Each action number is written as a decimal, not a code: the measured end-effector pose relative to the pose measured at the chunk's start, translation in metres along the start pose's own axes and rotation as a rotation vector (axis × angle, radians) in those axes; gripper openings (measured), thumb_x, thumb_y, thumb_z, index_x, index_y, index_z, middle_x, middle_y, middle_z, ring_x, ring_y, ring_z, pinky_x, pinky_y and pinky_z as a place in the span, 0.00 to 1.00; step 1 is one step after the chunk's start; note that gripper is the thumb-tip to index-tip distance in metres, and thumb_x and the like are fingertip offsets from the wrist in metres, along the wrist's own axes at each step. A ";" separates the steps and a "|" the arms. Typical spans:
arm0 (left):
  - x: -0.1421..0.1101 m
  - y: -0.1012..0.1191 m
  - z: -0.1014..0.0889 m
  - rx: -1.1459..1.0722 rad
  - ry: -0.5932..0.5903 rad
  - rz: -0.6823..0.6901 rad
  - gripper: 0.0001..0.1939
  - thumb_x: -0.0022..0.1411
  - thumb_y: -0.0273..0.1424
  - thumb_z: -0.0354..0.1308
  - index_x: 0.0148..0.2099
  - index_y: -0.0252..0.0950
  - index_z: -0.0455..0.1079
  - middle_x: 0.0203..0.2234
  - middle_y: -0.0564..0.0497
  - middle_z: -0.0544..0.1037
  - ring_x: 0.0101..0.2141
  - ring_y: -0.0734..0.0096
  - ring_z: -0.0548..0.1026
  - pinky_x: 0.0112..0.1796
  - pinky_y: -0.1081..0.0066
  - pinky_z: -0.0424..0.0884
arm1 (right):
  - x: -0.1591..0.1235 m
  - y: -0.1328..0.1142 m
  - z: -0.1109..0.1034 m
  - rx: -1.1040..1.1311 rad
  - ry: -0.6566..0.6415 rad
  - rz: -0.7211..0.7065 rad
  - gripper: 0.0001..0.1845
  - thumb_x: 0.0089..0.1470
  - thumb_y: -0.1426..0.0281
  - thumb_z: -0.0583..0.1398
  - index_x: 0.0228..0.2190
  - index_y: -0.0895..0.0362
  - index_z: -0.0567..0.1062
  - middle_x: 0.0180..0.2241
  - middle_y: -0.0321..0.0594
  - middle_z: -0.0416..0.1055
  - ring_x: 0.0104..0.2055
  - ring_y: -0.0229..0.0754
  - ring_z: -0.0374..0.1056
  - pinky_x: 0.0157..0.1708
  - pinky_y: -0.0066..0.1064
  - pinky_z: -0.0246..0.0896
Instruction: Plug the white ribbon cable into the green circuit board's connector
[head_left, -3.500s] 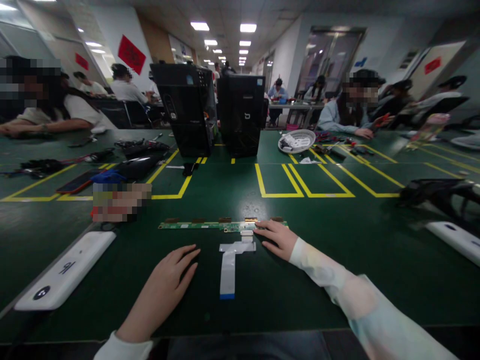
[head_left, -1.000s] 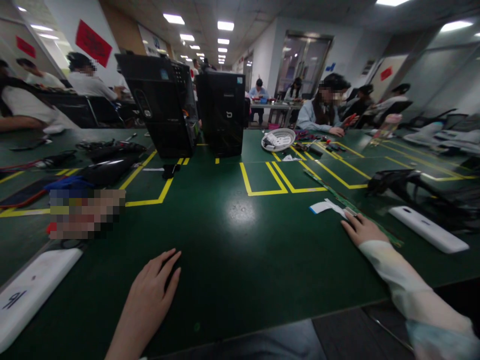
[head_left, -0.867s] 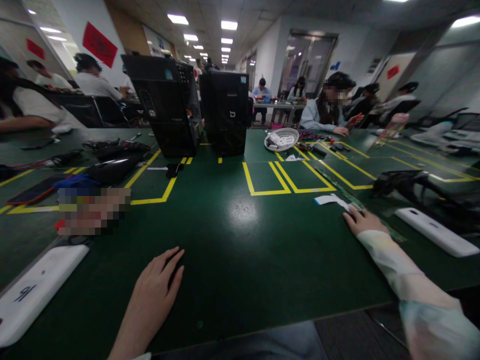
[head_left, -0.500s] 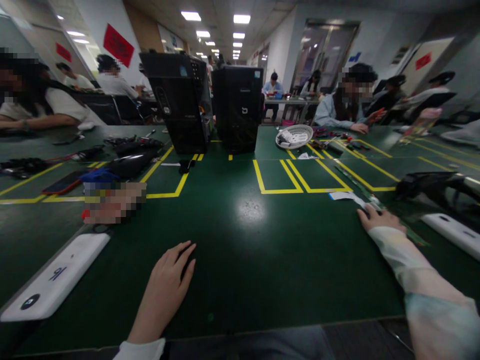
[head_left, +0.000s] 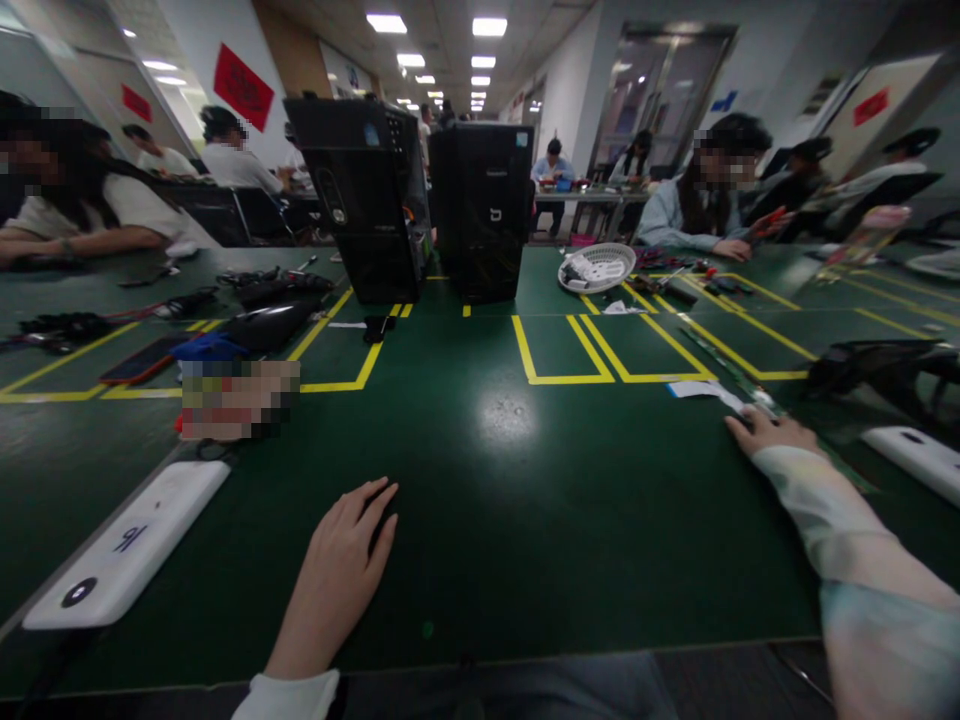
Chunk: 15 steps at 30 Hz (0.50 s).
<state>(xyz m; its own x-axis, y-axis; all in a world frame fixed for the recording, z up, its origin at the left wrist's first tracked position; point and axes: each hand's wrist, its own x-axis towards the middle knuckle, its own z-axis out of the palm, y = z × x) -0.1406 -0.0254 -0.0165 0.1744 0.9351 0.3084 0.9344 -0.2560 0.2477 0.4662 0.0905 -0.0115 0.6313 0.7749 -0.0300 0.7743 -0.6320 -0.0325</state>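
Palm down on the green tabletop (head_left: 540, 520), my left hand (head_left: 349, 560) rests with its fingers stretched out and nothing in them. Toward the right, my right hand (head_left: 776, 435) lies over a long, narrow green circuit board strip (head_left: 720, 362), its thumb apart from the fingers. Part of the strip is covered by that hand, and its lower end shows beyond the wrist. A white flat ribbon cable (head_left: 697, 389) with a blue end runs from the fingertips to the left along the table. Whether the fingers press on the strip is hard to make out.
Two black computer towers (head_left: 480, 220) stand at the back. A white basket (head_left: 598, 268) holds white parts. White devices (head_left: 127, 550) lie at both sides. Dark cables (head_left: 262, 285) and tools sit left, a black frame (head_left: 870, 370) right. A person (head_left: 697, 205) sits across the table.
The whole view has shifted slightly to the right in the picture as the camera turned a little. Both hands keep about the same place on the table.
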 end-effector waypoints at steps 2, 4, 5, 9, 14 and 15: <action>0.000 0.000 0.000 -0.005 0.009 -0.001 0.22 0.68 0.40 0.46 0.59 0.37 0.67 0.55 0.42 0.71 0.55 0.55 0.69 0.54 0.50 0.66 | 0.002 -0.001 0.000 0.005 0.004 0.005 0.37 0.58 0.46 0.41 0.57 0.56 0.66 0.57 0.64 0.59 0.59 0.68 0.55 0.49 0.57 0.55; 0.000 0.001 0.000 -0.006 0.015 0.002 0.22 0.68 0.40 0.46 0.59 0.38 0.67 0.55 0.43 0.71 0.54 0.55 0.69 0.55 0.50 0.66 | 0.001 -0.002 0.001 0.011 0.024 0.016 0.36 0.59 0.47 0.41 0.55 0.56 0.67 0.56 0.64 0.59 0.59 0.69 0.55 0.48 0.59 0.55; 0.000 0.001 0.000 -0.004 0.016 0.002 0.22 0.68 0.40 0.46 0.59 0.38 0.67 0.55 0.43 0.71 0.54 0.55 0.69 0.55 0.50 0.66 | 0.001 -0.003 0.001 0.015 0.034 0.021 0.36 0.59 0.47 0.41 0.55 0.56 0.67 0.56 0.65 0.59 0.58 0.70 0.55 0.47 0.60 0.55; 0.001 0.001 0.000 0.006 0.011 0.001 0.23 0.68 0.40 0.45 0.59 0.36 0.67 0.55 0.42 0.71 0.55 0.54 0.69 0.55 0.51 0.66 | -0.004 -0.005 0.000 0.033 0.049 0.023 0.35 0.59 0.47 0.41 0.54 0.56 0.68 0.55 0.65 0.59 0.57 0.70 0.56 0.47 0.59 0.55; 0.001 0.001 0.000 0.011 0.003 0.013 0.23 0.68 0.40 0.45 0.59 0.36 0.67 0.55 0.42 0.70 0.55 0.55 0.69 0.56 0.52 0.65 | -0.012 -0.010 -0.002 0.049 0.048 0.032 0.36 0.59 0.48 0.39 0.55 0.57 0.67 0.56 0.67 0.57 0.58 0.70 0.54 0.49 0.60 0.53; 0.001 0.002 0.000 0.012 0.001 0.014 0.23 0.68 0.40 0.45 0.59 0.35 0.67 0.55 0.41 0.70 0.55 0.55 0.68 0.56 0.52 0.65 | -0.014 -0.011 -0.003 0.051 0.050 0.034 0.37 0.60 0.48 0.38 0.56 0.58 0.66 0.57 0.68 0.56 0.58 0.71 0.53 0.49 0.61 0.52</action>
<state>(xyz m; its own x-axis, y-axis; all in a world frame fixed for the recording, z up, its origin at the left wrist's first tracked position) -0.1391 -0.0252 -0.0156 0.1875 0.9311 0.3129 0.9354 -0.2665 0.2325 0.4489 0.0862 -0.0082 0.6593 0.7517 0.0184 0.7502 -0.6560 -0.0832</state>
